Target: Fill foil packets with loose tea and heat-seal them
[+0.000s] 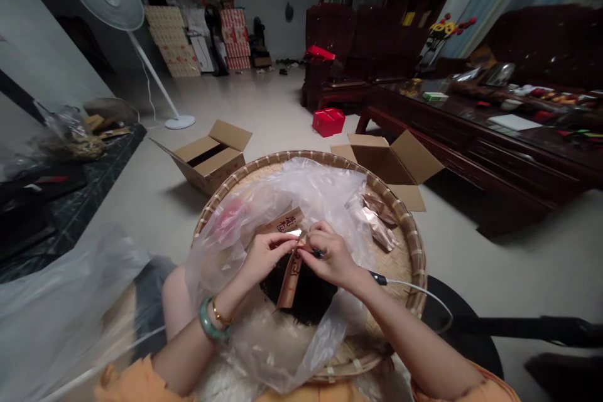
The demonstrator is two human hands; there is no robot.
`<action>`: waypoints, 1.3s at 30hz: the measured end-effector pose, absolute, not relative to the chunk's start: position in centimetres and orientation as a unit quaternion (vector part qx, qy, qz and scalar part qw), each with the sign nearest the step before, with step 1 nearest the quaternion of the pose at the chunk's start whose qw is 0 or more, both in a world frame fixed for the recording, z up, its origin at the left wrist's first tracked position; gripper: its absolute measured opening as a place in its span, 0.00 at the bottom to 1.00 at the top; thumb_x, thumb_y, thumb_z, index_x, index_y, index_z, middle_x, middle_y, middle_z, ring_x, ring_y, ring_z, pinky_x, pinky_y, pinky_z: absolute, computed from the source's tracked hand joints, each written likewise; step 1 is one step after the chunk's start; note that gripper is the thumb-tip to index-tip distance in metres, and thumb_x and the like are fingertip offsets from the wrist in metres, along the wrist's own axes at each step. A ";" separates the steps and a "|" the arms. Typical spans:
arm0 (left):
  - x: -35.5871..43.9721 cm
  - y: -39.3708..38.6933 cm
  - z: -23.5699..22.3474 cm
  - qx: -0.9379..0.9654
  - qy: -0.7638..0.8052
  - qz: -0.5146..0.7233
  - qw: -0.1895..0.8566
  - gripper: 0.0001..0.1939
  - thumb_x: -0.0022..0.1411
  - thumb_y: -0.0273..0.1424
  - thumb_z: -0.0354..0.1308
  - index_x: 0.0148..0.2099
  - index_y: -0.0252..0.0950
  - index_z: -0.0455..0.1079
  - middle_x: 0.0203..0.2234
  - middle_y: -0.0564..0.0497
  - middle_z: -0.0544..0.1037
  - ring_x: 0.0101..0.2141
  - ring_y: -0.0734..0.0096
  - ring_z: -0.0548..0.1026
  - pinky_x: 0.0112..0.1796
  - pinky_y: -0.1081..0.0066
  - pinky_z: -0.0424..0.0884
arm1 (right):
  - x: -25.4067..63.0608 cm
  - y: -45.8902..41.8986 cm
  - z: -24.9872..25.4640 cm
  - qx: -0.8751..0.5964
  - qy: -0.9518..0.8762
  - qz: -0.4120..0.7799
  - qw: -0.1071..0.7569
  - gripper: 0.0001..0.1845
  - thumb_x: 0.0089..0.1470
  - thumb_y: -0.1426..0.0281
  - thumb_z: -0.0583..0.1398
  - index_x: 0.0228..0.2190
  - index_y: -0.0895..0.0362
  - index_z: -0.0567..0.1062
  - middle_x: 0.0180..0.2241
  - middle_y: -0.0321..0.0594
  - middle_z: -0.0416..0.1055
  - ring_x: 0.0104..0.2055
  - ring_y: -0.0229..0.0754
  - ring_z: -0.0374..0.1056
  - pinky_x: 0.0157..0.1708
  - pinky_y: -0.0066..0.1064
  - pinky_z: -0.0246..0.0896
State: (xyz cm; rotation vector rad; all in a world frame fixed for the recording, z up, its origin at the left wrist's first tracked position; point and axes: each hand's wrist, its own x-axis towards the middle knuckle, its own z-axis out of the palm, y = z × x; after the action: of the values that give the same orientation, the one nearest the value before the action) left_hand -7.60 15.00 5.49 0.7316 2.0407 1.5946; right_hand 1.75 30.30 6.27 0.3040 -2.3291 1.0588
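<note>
- Head view: the left hand (pixel 266 256) pinches the top of a narrow, copper-brown lettered packet (pixel 288 282).
- The right hand (pixel 333 256) grips it too, beside a black, white-corded tool (pixel 379 278).
- The packet is over a dark loose heap (pixel 315 295) on translucent plastic sheeting (pixel 325 182).

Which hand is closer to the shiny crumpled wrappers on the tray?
Right. The right hand is left of the shiny crumpled wrappers, with a gap between; the left hand is farther left, past the right hand.
</note>
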 end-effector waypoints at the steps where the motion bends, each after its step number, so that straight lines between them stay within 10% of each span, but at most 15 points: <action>1: -7.5 15.0 5.7 0.269 0.738 0.575 0.228 0.13 0.53 0.37 0.61 0.38 0.35 0.79 0.35 0.47 0.82 0.37 0.61 0.79 0.42 0.67 0.72 | 1.8 30.2 6.4 0.121 -0.867 0.391 0.283 0.13 0.54 0.73 0.57 0.19 0.54 0.63 0.22 0.38 0.65 0.34 0.43 0.62 0.32 0.32 0.60; 20: -7.4 15.2 7.3 0.378 0.761 0.467 0.246 0.10 0.56 0.33 0.55 0.29 0.33 0.73 0.24 0.51 0.76 0.26 0.72 0.71 0.28 0.76 0.65 | 2.8 29.9 4.9 0.234 -0.926 0.283 0.090 0.09 0.56 0.79 0.52 0.36 0.55 0.68 0.30 0.39 0.74 0.32 0.40 0.69 0.39 0.33 0.54; 28: -7.9 12.9 6.3 0.505 0.800 0.323 -0.012 0.26 0.56 0.44 0.60 0.54 0.36 0.67 0.47 0.42 0.74 0.47 0.57 0.71 0.47 0.60 0.66 | 2.5 31.0 4.1 0.017 -0.788 0.610 0.080 0.11 0.59 0.63 0.53 0.34 0.56 0.72 0.32 0.39 0.73 0.35 0.43 0.69 0.40 0.35 0.63; 34: -8.0 11.3 4.7 0.579 0.791 0.171 -0.098 0.19 0.64 0.42 0.51 0.53 0.38 0.68 0.43 0.43 0.77 0.39 0.60 0.73 0.38 0.63 0.65 | 3.3 30.6 4.2 -0.027 -0.615 0.785 -0.064 0.20 0.45 0.58 0.66 0.39 0.57 0.77 0.37 0.40 0.75 0.45 0.45 0.69 0.48 0.37 0.60; 39: -7.9 11.6 5.2 0.652 0.730 0.156 -0.132 0.22 0.64 0.41 0.52 0.56 0.35 0.66 0.44 0.42 0.77 0.44 0.59 0.72 0.43 0.63 0.67 | 3.4 30.5 4.0 -0.047 -0.569 0.815 -0.100 0.22 0.43 0.55 0.67 0.36 0.59 0.78 0.34 0.39 0.75 0.33 0.37 0.67 0.31 0.26 0.59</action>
State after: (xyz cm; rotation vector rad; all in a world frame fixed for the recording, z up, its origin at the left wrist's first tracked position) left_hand -7.90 11.64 5.16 2.2411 2.5091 0.5376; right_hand 3.41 30.48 3.99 -0.1586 -1.9119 2.7374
